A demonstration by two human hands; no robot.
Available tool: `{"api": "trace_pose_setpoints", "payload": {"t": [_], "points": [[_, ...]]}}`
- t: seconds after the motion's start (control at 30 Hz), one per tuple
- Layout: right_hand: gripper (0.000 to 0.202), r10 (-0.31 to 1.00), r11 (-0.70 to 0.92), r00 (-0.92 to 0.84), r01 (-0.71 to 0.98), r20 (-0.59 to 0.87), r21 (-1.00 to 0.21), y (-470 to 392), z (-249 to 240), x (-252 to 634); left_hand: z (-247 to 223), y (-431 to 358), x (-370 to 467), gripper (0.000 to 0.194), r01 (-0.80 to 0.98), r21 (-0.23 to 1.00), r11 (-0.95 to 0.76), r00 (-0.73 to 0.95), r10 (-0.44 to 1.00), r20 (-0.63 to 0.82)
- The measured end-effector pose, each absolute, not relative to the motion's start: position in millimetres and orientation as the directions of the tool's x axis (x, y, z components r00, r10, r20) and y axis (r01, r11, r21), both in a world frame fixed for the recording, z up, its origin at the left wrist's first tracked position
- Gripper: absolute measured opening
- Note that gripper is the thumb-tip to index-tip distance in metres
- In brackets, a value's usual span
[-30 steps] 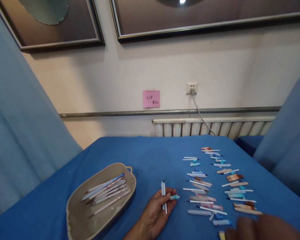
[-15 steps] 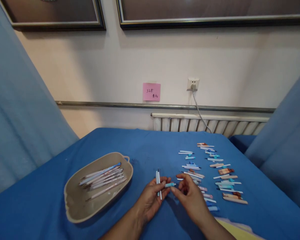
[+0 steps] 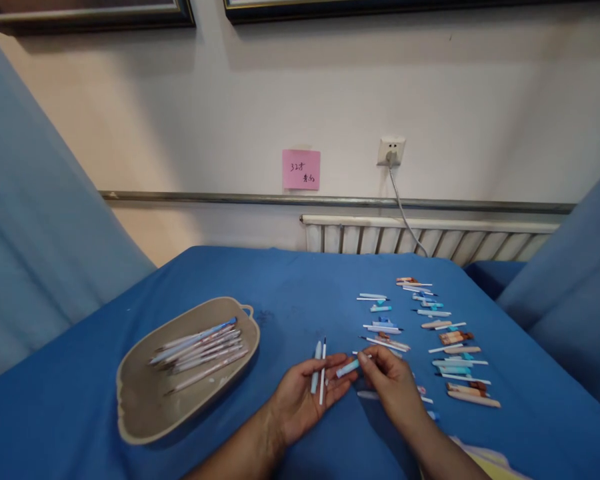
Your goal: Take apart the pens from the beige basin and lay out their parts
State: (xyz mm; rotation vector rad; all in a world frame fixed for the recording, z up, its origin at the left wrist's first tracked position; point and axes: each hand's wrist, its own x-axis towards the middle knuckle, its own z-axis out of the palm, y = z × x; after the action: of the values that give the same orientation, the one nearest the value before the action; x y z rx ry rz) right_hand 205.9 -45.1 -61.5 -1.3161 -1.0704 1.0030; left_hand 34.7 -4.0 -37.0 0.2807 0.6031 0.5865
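My left hand (image 3: 300, 397) lies palm up, its thumb stretched across. On its fingers rest a white pen refill (image 3: 323, 383) with a dark tip and a pale blue pen barrel (image 3: 317, 367), side by side. My right hand (image 3: 391, 383) pinches one end of a short light blue pen part (image 3: 349, 367) between thumb and fingertips. The other end of that part is over the left fingers; whether they touch it I cannot tell. Just beyond the right hand, pen pieces (image 3: 385, 343) lie on the blue cloth, some hidden beneath it.
A beige tray (image 3: 145, 427) with several whole pens (image 3: 205, 353) stands at left. Two columns of dismantled pens, with brown and blue pieces (image 3: 455, 337), run along the right. Yellow paper (image 3: 490, 460) lies at the front right. Behind are a radiator (image 3: 380, 238) and a plugged socket (image 3: 391, 152).
My right fingers have closed on the end of the light blue part, which the left thumb held before. The left hand has loosened and spread. The view has tipped slightly downward.
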Motion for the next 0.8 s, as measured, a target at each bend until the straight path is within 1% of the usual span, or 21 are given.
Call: {"api": "trace_pose_setpoints", "payload": {"t": [0.17,0.27,0.33,0.47,0.57,0.7,0.73,0.8], "points": [[0.04,0.979,0.041,0.195,0.098,0.059,-0.994,-48.0,-61.0,202.1,-37.4,-5.9,35.7,0.027,-0.38,0.415,0.827,0.698,0.551,-0.458],[0.037,0.982,0.073,0.165,0.109,0.091,-0.991,-49.5,-63.2,200.5,-34.5,-8.2,36.1,0.024,-0.333,0.447,0.83,0.689,0.538,-0.486],[0.035,0.982,0.083,0.156,0.136,0.104,-0.987,-50.5,-63.8,199.0,-32.5,-10.3,36.1,0.022,-0.297,0.491,0.819,0.677,0.543,-0.497],[0.032,0.98,0.108,0.134,0.239,0.144,-0.965,-51.6,-61.3,195.0,-32.0,-15.0,35.4,0.022,-0.185,0.607,0.773,0.682,0.545,-0.487],[0.033,0.979,0.109,0.142,0.256,0.149,-0.96,-51.5,-56.9,193.6,-33.3,-16.0,34.3,0.02,-0.122,0.658,0.743,0.687,0.542,-0.484],[0.034,0.945,0.112,0.269,0.271,0.187,-0.956,-53.8,-47.2,194.6,-31.2,-11.7,30.7,0.025,-0.143,0.654,0.742,0.634,0.576,-0.515],[0.035,0.94,0.125,0.274,0.281,0.204,-0.951,-55.4,-44.2,194.2,-29.9,-9.4,29.5,0.027,-0.15,0.655,0.741,0.621,0.586,-0.521],[0.034,0.942,0.165,0.228,0.322,0.245,-0.932,-59.6,-38.9,191.4,-26.7,-2.2,28.1,0.034,-0.143,0.682,0.717,0.59,0.615,-0.523]]}}
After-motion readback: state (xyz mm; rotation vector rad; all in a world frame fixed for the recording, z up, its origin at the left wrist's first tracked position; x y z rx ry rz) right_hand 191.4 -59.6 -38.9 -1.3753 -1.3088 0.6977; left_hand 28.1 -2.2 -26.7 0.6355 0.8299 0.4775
